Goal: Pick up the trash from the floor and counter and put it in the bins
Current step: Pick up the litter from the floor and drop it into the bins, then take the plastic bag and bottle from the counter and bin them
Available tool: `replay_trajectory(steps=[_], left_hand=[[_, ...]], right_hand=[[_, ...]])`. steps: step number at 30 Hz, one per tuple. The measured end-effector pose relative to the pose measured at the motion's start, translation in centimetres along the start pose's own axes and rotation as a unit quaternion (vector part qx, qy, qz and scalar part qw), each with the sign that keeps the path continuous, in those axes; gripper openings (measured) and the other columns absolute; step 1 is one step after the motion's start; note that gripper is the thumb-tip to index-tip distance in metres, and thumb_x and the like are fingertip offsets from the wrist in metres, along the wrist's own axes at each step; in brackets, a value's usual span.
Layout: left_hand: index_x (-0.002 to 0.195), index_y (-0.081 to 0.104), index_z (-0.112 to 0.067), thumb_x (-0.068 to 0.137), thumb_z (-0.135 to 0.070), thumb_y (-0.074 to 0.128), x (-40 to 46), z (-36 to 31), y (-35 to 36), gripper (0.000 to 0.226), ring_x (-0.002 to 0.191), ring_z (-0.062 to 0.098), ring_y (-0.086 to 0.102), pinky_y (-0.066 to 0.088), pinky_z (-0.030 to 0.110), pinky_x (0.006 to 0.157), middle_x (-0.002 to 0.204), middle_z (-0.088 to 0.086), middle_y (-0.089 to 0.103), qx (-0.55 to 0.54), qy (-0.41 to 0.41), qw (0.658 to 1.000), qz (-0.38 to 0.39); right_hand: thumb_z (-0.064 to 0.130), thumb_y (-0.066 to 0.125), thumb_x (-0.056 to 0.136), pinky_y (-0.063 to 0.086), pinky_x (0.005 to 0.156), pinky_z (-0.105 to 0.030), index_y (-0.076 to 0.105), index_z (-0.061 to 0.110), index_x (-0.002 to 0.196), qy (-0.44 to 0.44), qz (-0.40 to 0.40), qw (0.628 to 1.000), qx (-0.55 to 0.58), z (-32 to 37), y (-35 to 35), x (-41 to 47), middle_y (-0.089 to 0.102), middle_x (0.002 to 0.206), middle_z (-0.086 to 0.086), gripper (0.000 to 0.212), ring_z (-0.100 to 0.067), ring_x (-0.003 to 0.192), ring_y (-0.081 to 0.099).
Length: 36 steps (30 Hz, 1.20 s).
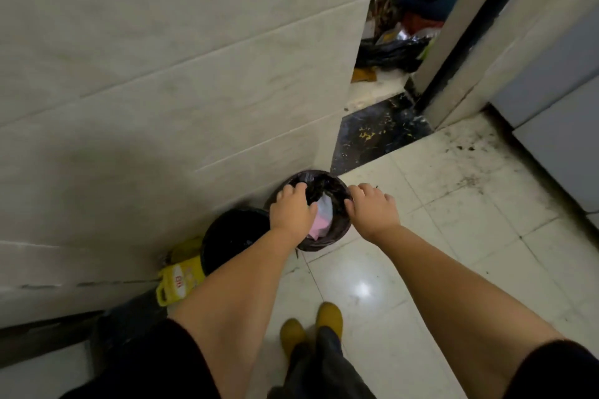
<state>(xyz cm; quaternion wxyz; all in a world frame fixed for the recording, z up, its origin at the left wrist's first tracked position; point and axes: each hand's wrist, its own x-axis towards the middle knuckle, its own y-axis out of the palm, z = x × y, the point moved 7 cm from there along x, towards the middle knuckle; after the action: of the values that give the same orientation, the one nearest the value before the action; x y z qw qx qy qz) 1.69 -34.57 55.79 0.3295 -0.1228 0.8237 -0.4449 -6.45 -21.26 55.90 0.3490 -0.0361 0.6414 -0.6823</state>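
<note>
At the far left, lower than both hands and close to the wall, a yellow plastic bag with red print (176,282) stands on the floor, leaning against the grey tiled wall (168,74). Just to the right of it, and directly under the left forearm, is a round black bin with a dark empty-looking inside (231,238); it touches the second bin beside it.

The left hand (291,207) lies on the left rim of the second bin, a small round bin lined with a black plastic bag (327,180). The grip of this hand is narrow: the fingers curl over the edge of the black liner and the thumb presses from the inner side, so it is holding the liner. Between the two hands, inside this bin, lies the trash, a crumpled pink and pale blue piece of paper or plastic (321,220); I cannot tell which material it is. It sits below the rim, nearer to the left hand.

The right hand (372,207) rests on the right rim of the same bin. Its fingers bend down over the liner edge, but whether this grip really pinches the liner or only lies on it, I cannot tell.

Below the hands, two mustard-yellow shoes (329,317) stand on the glossy white tiled floor (421,269). To the right of the right hand, the floor has dark dirty spots. Farther up and right, behind the wall's corner, a black plastic sack (389,55) lies among mixed clutter.
</note>
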Motion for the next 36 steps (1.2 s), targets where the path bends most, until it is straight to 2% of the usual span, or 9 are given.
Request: replay_trajectory(steps=[8, 11, 15, 25, 32, 36], left_hand=[[0.136, 0.040, -0.014, 0.095, -0.033, 0.047, -6.9, -7.8, -3.0, 0.046, 0.129, 0.030, 0.041, 0.039, 0.045, 0.102, 0.136, 0.013, 0.046, 0.107, 0.124, 0.986, 0.007], [0.135, 0.040, -0.015, 0.095, -0.035, 0.046, -8.9, -10.6, -1.9, 0.046, 0.129, 0.030, 0.042, 0.039, 0.045, 0.102, 0.136, 0.012, 0.046, 0.146, 0.170, 0.974, 0.022], [0.137, 0.038, -0.014, 0.096, -0.035, 0.044, -12.2, -15.5, 0.5, 0.046, 0.128, 0.030, 0.042, 0.040, 0.045, 0.102, 0.136, 0.012, 0.046, 0.165, 0.263, 0.949, 0.052], [0.141, 0.036, -0.014, 0.096, -0.035, 0.044, -24.4, -25.6, 10.0, 0.051, 0.129, 0.029, 0.042, 0.039, 0.042, 0.104, 0.139, 0.012, 0.046, 0.212, 0.465, 0.848, 0.143], [0.140, 0.037, -0.014, 0.096, -0.035, 0.044, -37.5, -32.4, 17.9, 0.049, 0.130, 0.029, 0.043, 0.040, 0.042, 0.106, 0.139, 0.011, 0.046, 0.242, 0.568, 0.761, 0.198], [0.139, 0.038, -0.015, 0.096, -0.036, 0.043, -45.7, -36.8, 22.8, 0.048, 0.129, 0.028, 0.044, 0.042, 0.042, 0.104, 0.139, 0.010, 0.045, 0.253, 0.615, 0.715, 0.216]], right_hand=[[0.039, 0.032, 0.100, 0.028, 0.111, -0.050, 0.039, 0.020, 0.136, 0.036, -0.019, 0.999, 0.000, -2.1, -4.6, -9.0, 0.041, 0.144, -0.005, 0.041, -0.028, 0.131, 0.041], [0.041, 0.029, 0.100, 0.023, 0.114, -0.053, 0.034, 0.022, 0.140, 0.088, -0.021, 0.996, 0.022, -5.1, -5.3, -12.2, 0.033, 0.151, -0.006, 0.044, -0.028, 0.137, 0.033], [0.041, 0.028, 0.100, 0.021, 0.115, -0.053, 0.031, 0.022, 0.143, 0.193, -0.048, 0.978, 0.056, -10.2, -5.9, -18.1, 0.031, 0.153, -0.006, 0.047, -0.028, 0.140, 0.030], [0.038, 0.029, 0.099, 0.029, 0.108, -0.050, 0.033, 0.020, 0.139, 0.456, -0.098, 0.872, 0.149, -20.1, -1.7, -38.8, 0.037, 0.147, -0.008, 0.044, -0.028, 0.133, 0.038], [0.039, 0.029, 0.100, 0.021, 0.114, -0.054, 0.033, 0.018, 0.140, 0.580, -0.123, 0.780, 0.199, -25.3, 2.2, -54.5, 0.039, 0.144, -0.009, 0.045, -0.028, 0.133, 0.038], [0.038, 0.031, 0.100, 0.023, 0.113, -0.053, 0.034, 0.018, 0.141, 0.628, -0.148, 0.734, 0.212, -29.2, 3.9, -63.1, 0.041, 0.142, -0.011, 0.046, -0.028, 0.133, 0.039]])
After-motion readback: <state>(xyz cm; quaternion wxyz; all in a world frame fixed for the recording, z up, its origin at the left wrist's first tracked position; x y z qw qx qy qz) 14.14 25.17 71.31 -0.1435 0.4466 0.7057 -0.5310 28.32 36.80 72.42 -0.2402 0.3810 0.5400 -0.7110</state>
